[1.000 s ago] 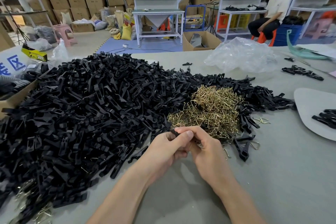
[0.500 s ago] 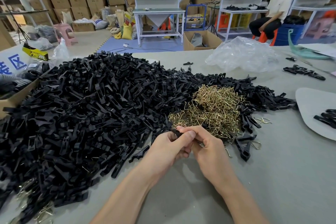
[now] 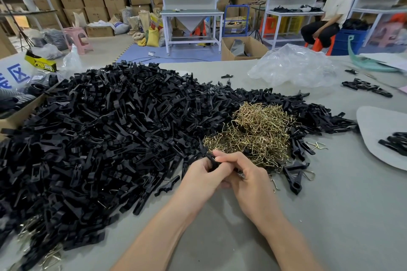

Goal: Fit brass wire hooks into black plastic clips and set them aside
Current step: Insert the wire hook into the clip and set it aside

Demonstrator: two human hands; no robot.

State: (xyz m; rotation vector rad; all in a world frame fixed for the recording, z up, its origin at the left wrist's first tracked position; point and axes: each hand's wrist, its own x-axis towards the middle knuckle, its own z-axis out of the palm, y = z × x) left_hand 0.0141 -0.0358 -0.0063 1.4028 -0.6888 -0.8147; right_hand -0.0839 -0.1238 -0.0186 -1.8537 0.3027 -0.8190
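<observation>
Two hands: the left hand (image 3: 203, 175) and right hand (image 3: 250, 182) are working pressed together just above the table (image 3: 330, 215), both closing on one black clip (image 3: 210, 157).
Left hand: it is gripping the clip's body with curled fingers, probably steadying it while the wire goes in.
Right hand: its fingers are curling over the clip's near end. They are hiding whatever lies beneath, so I cannot tell whether a hook is pinched there.
Step, as I judge it: a hook is being seated; nothing is being set aside yet.
Hook pile (image 3: 253, 134): the brass wires are lying tangled just beyond the right hand, within easy reach for the next pick.
Clip heap (image 3: 99, 138): it is spreading across the left and far side, touching the hook pile and feeding the left hand.
Loose clips (image 3: 294, 176): a few are lying just right of the right hand.
In the way: tangled hooks are likely to be lifting in clumps.
Grey board (image 3: 378, 134): it is sitting well to the right, carrying a few black clips.
Plastic bag (image 3: 295, 68): it is lying crumpled at the table's far side.
</observation>
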